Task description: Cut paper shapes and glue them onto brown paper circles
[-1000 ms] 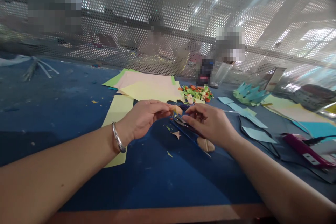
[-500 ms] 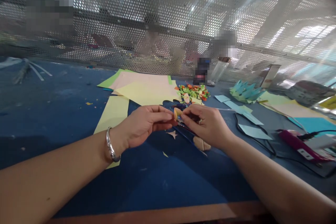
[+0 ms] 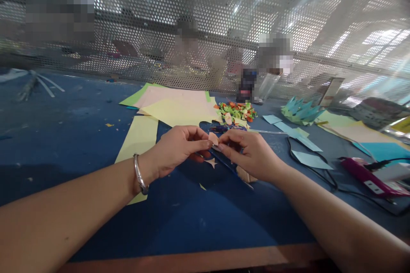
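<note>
A small pale pink piece of paper (image 3: 213, 138) is pinched between the fingertips of both hands, above the blue table. My left hand (image 3: 182, 147), with a silver bangle at the wrist, grips its left side. My right hand (image 3: 248, 149) holds its right side with thumb and forefinger. Below them lies a pale star-shaped paper scrap (image 3: 212, 162). Scissors with dark blue handles (image 3: 205, 125) lie partly hidden behind my hands. Beside my right wrist rests a tan, rounded object (image 3: 246, 175), partly covered.
Behind my hands are stacked paper sheets (image 3: 179, 108) and a pile of green and orange paper bits (image 3: 237, 111). To the right are blue paper strips (image 3: 310, 160), a folded blue-green paper piece (image 3: 299, 111), a magenta power strip (image 3: 368, 177) and its cable. A perforated metal screen (image 3: 211, 30) borders the back.
The paper piece has been turned in my fingers: it showed a curled yellowish side before and shows a flatter pink face now. Both hands keep hold of it.
</note>
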Demonstrator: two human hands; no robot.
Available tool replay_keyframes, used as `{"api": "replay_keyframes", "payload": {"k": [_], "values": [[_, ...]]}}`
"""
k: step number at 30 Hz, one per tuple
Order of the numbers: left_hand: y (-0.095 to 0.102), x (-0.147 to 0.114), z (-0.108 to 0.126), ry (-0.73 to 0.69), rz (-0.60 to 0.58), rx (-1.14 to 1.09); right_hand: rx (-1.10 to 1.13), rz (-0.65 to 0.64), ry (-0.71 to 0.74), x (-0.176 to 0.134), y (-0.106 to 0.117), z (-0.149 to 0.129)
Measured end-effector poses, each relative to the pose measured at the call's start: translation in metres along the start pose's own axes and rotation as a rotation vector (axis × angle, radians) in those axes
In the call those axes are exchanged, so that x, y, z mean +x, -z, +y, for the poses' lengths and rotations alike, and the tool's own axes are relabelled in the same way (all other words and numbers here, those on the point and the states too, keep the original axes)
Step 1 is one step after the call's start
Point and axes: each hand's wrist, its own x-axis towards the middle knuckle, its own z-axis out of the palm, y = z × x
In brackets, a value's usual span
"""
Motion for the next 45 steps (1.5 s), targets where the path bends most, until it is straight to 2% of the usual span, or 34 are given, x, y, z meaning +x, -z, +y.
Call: {"api": "replay_keyframes", "payload": {"k": [8, 17, 22, 26, 31, 36, 41, 43, 45], "values": [[0.0, 0.001, -0.004, -0.1, 0.041, 0.14, 0.165, -0.047, -0.108, 0.0, -0.003, 0.001], [0.0, -0.003, 0.001, -0.128, 0.013, 0.186, 0.185, -0.041, -0.097, 0.0, -0.004, 0.001], [0.004, 0.0, 0.001, -0.129, 0.043, 0.282, -0.043, -0.12, -0.095, 0.002, 0.002, 0.001], [0.01, 0.003, 0.003, -0.15, 0.075, 0.374, -0.251, -0.227, -0.152, 0.002, 0.005, 0.002], [0.014, 0.001, 0.006, -0.205, 0.024, 0.517, -0.362, -0.329, -0.167, 0.0, 0.005, -0.001], [0.017, 0.003, 0.003, -0.135, -0.09, 0.629, -0.42, -0.338, -0.168, -0.001, 0.004, -0.003], [0.019, 0.005, 0.0, -0.127, -0.11, 0.775, -0.458, -0.328, -0.187, -0.001, 0.003, -0.004], [0.021, 0.004, 0.002, -0.153, -0.11, 0.909, -0.466, -0.322, -0.186, -0.001, 0.003, -0.004], [0.027, 0.004, 0.007, -0.206, -0.059, 1.066, -0.47, -0.322, -0.186, -0.001, 0.003, -0.004]]}}
